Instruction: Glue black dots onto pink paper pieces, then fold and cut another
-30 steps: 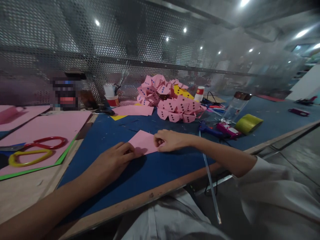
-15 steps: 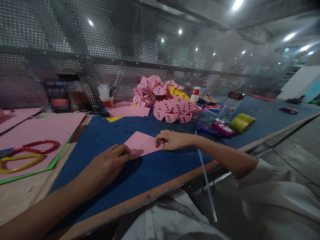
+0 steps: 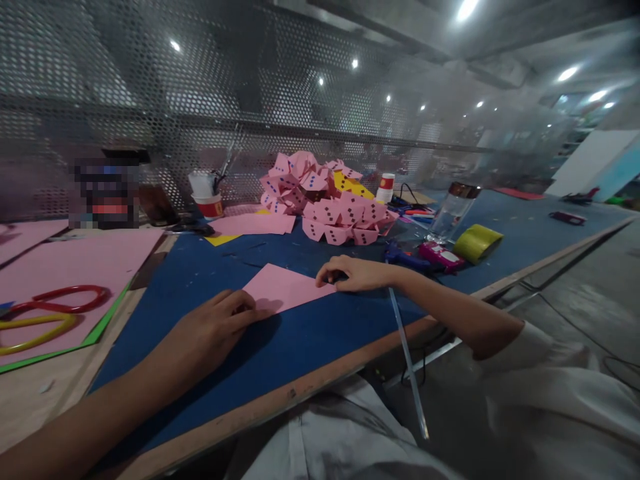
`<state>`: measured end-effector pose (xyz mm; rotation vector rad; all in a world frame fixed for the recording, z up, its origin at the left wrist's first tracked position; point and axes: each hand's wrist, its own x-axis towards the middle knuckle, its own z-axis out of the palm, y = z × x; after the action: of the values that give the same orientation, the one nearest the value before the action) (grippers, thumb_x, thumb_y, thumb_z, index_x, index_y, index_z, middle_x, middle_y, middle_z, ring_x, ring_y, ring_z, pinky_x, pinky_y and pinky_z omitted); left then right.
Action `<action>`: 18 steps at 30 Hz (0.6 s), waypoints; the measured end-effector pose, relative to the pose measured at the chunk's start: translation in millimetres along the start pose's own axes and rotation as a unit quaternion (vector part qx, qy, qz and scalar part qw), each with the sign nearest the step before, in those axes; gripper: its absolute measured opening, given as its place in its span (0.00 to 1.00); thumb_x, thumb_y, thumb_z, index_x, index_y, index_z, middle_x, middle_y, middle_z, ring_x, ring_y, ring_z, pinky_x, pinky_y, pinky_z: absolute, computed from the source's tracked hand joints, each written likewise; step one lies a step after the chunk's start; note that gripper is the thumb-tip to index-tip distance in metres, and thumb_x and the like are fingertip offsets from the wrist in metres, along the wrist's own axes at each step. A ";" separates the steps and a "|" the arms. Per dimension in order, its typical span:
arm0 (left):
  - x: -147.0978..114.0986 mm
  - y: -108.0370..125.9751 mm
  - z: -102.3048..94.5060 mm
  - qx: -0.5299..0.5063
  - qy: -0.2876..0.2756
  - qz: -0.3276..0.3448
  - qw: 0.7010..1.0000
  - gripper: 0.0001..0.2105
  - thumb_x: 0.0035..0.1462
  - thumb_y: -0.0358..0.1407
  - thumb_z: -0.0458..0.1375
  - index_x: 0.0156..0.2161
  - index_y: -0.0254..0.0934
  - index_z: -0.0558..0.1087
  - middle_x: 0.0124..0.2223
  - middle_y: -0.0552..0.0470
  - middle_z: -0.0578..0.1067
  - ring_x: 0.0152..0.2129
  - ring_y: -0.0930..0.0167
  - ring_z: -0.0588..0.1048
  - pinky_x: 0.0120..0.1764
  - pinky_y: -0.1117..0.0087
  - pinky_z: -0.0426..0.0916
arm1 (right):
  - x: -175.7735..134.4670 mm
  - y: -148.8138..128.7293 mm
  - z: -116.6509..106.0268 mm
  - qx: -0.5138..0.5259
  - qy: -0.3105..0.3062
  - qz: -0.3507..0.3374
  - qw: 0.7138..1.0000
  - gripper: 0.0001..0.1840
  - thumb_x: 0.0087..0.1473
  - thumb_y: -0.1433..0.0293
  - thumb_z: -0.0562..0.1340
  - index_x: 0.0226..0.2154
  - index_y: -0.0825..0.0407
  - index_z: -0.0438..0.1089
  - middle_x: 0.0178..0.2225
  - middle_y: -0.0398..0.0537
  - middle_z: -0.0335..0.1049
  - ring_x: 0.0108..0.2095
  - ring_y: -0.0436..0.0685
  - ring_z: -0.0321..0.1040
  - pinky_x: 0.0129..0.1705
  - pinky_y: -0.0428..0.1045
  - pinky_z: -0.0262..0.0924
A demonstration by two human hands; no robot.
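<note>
A pink sheet of paper [image 3: 280, 283] lies on the blue table top, with a pointed corner facing away from me. My left hand [image 3: 233, 315] rests at its near left edge, fingers curled and thumb stretched along the paper. At the right tip of the sheet, my right hand [image 3: 345, 273] has its fingers and thumb closed on the corner. Behind the paper sits a heap of folded pink paper pieces [image 3: 335, 223] with dark dots on them.
Scissors [image 3: 70, 300] with red and yellow handles lie on pink sheets [image 3: 120, 250] at left. At right are a blue glue gun [image 3: 407, 259], a clear stick [image 3: 407, 360] over the table edge, a glass jar [image 3: 453, 213] and a yellow tape roll [image 3: 477, 245]. Paper cups stand behind.
My right hand has slid a little to the right along the sheet to its corner. The left hand stays at the left edge. The whole view has shifted slightly.
</note>
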<state>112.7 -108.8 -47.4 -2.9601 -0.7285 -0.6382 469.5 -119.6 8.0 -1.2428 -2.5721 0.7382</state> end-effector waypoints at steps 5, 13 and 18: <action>-0.1 -0.9 0.2 -0.007 -0.005 -0.005 1.000 0.20 0.70 0.32 0.49 0.56 0.52 0.78 0.44 0.49 0.78 0.39 0.66 0.77 0.42 0.69 0.72 | -8.5 1.7 -2.7 0.006 0.009 -0.004 1.000 0.26 0.51 0.82 0.58 0.52 0.53 0.74 0.48 0.53 0.70 0.50 0.60 0.67 0.57 0.56 0.58; 1.7 1.2 -1.8 -0.019 0.006 0.004 1.000 0.19 0.70 0.31 0.49 0.55 0.49 0.79 0.44 0.48 0.77 0.38 0.66 0.76 0.42 0.68 0.70 | -8.1 -6.4 -4.5 0.012 0.010 0.004 1.000 0.27 0.48 0.86 0.57 0.48 0.55 0.76 0.48 0.54 0.74 0.50 0.59 0.70 0.53 0.53 0.61; 5.4 11.6 -7.3 -0.043 0.008 -0.035 0.998 0.18 0.70 0.32 0.49 0.53 0.47 0.80 0.43 0.49 0.77 0.38 0.67 0.76 0.42 0.68 0.70 | 15.4 -29.6 10.6 0.025 0.066 -0.018 0.997 0.09 0.60 0.72 0.63 0.42 0.53 0.78 0.44 0.51 0.76 0.45 0.58 0.71 0.47 0.50 0.62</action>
<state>119.4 -117.6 -37.8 -3.0149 -0.8272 -0.7139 435.7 -126.9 13.5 -1.1847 -2.4491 0.6846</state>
